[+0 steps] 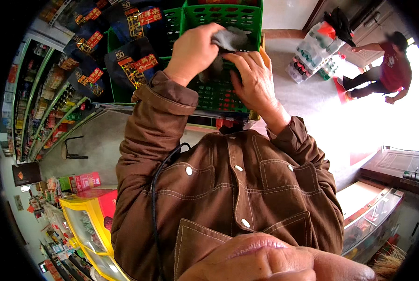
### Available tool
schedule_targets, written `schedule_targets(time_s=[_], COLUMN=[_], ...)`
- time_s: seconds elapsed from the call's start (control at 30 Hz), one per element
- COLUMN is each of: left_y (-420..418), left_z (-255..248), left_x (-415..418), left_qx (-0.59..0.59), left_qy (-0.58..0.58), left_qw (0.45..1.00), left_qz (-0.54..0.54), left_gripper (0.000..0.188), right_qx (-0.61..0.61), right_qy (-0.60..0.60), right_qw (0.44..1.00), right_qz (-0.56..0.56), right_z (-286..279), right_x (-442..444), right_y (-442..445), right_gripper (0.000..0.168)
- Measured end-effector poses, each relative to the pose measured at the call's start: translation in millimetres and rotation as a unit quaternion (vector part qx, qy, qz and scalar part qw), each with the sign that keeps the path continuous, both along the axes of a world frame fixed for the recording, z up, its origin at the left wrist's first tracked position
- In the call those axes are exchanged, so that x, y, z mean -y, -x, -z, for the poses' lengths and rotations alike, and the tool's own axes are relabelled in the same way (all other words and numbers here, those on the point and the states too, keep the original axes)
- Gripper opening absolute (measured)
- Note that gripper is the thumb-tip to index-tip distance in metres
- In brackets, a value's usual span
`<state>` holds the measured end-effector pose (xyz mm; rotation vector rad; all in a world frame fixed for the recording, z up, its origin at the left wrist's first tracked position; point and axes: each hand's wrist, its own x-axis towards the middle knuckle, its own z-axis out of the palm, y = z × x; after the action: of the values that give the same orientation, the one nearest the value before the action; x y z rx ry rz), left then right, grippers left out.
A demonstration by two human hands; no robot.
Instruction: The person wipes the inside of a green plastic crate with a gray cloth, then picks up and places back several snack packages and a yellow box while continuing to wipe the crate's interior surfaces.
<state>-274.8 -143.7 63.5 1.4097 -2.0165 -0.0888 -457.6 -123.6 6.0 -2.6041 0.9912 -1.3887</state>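
My left hand pinches a crumpled grey cloth over a green perforated plastic basket rack with several compartments. The cloth is partly blurred, and some of it seems to hang below my fingers. Beside it, my right hand reaches over the rack with bent fingers close to the cloth. Whether those fingers grip the rack's divider is hidden. Dark snack pouches with red and gold printing fill the left part of the rack, close to my left wrist.
Stocked shelves line the left side, with a stool on the floor. Shrink-wrapped bottle packs stand at right near a person by a bright doorway. Behind me are a yellow-framed cabinet and a glass display counter.
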Motion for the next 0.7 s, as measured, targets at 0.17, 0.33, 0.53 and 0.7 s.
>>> schedule_targets(time_s=[0.17, 0.33, 0.53, 0.7], left_y=[-19, -60, -14, 13], left_z=[-12, -12, -9, 13], left_x=[6, 18, 4, 20], left_qx=[-0.438, -0.737, -0.398, 0.114], left_qy=[-0.096, -0.245, -0.171, 0.026], left_qw=[0.893, 0.597, 0.901, 0.992], left_qz=[-0.036, 0.200, 0.030, -0.034], left_gripper=[0.025, 0.036, 0.029, 0.029], right_qx=[0.002, -0.003, 0.001, 0.007], right_qy=[0.011, -0.009, -0.008, -0.010], right_qw=[1.000, 1.000, 1.000, 1.000], right_qz=[-0.002, -0.001, -0.006, -0.011], right_z=[4, 2, -1, 1], right_x=[3, 0, -1, 1], right_y=[0, 2, 3, 3], right_gripper=[0.041, 0.040, 0.039, 0.042])
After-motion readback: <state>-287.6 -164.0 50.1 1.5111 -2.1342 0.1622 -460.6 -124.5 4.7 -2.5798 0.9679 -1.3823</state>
